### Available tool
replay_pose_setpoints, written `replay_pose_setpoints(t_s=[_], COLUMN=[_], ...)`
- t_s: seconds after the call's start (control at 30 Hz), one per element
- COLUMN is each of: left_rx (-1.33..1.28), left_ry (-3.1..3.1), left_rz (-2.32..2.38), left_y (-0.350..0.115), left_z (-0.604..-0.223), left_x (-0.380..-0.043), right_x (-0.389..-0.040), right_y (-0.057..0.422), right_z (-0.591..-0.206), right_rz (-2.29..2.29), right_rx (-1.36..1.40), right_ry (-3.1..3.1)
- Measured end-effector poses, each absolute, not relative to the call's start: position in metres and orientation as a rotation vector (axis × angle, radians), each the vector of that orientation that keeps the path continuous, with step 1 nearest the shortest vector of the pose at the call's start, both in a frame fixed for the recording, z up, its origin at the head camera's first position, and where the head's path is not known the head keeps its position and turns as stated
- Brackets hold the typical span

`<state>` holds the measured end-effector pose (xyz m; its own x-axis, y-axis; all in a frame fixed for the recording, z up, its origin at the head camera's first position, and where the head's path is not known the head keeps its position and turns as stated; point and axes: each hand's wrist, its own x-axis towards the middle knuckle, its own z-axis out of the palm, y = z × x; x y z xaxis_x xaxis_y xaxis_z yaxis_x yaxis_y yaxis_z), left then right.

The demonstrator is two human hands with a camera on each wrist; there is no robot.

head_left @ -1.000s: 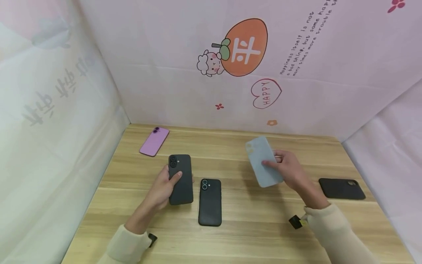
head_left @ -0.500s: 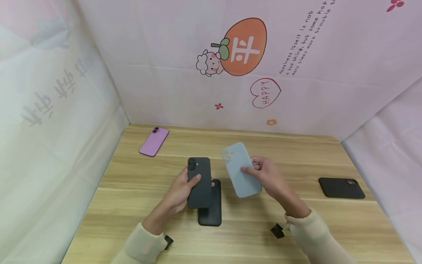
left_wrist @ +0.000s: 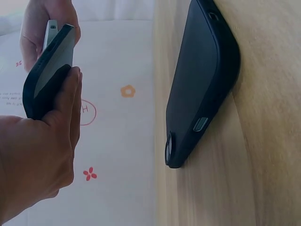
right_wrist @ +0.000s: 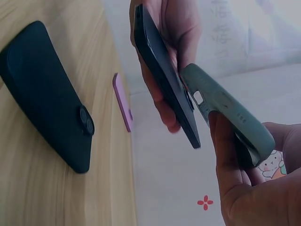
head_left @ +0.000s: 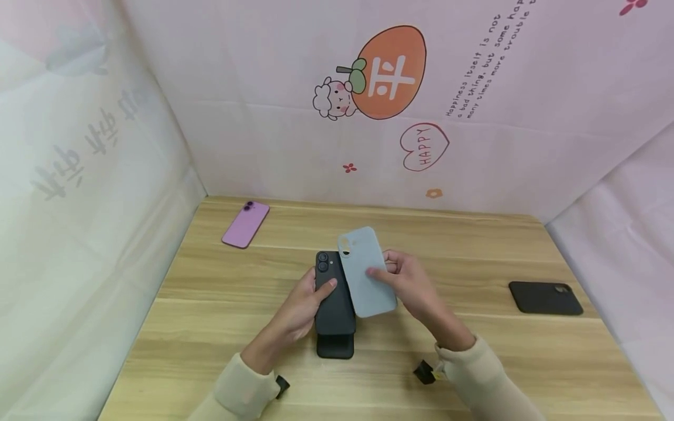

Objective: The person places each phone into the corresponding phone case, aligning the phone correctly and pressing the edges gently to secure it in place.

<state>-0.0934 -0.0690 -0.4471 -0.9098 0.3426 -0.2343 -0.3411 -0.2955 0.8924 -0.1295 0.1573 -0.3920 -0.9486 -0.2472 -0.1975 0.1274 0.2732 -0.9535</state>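
My left hand [head_left: 299, 307] grips a black phone [head_left: 330, 313], its thumb across the back and the two camera lenses at the upper left. My right hand [head_left: 413, 286] pinches a light blue phone case [head_left: 367, 278] with a camera cutout, thumb on its outer face. The case overlaps the phone's right edge in the head view. In the right wrist view the case [right_wrist: 225, 106] stands at an angle close beside the phone [right_wrist: 162, 70]. Below them, a second black phone [head_left: 335, 348] lies on the table, mostly hidden in the head view.
A pink-purple phone [head_left: 246, 225] lies at the back left of the wooden table [head_left: 210, 327]. A black phone case [head_left: 546, 298] lies at the right. Printed white cloth [head_left: 263, 128] walls off the back and both sides.
My left hand has moved right with the black phone, over the one on the table. My right hand has brought the light blue case left until it overlaps the held phone.
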Motion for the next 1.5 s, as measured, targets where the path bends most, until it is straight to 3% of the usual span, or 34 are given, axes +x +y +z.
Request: replay_pose_setpoints(t_s=[0.97, 1.5], left_rx=[0.057, 0.047], left_ry=[1.386, 1.455], left_rz=[2.262, 2.254], left_y=[-0.059, -0.06], left_z=[-0.447, -0.444], left_x=[-0.089, -0.086], right_x=[-0.111, -0.107], right_y=[0.126, 0.135], right_z=[-0.409, -0.401], right_rz=[-1.774, -1.664], right_rx=[-0.157, -0.303], right_ry=[2.089, 2.495])
